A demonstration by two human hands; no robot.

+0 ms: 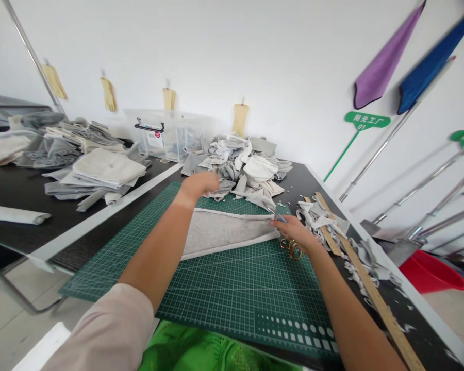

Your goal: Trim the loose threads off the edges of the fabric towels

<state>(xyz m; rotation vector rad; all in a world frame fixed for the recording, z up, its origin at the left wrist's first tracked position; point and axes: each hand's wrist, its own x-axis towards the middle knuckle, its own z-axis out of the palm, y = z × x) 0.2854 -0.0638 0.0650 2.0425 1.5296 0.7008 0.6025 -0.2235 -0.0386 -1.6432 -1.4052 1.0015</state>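
A grey cloth piece with pale folded edges lies across the green cutting mat. My right hand is at its narrow right end, closed around a slim blue-grey tool with a thin metal tip; its exact kind is unclear. Just below that hand rest scissors with gold-coloured handles. Over the mat's far side, in front of the heaped cloth, my left hand is curled with fingers downward. What it pinches, if anything, is hidden behind the hand.
Behind the mat rises a heap of grey and white cloth pieces, beside a clear plastic bin. Stacked cloth covers the left tabletop. Wooden rulers and cloth scraps lie right. A red basin stands beyond the table edge.
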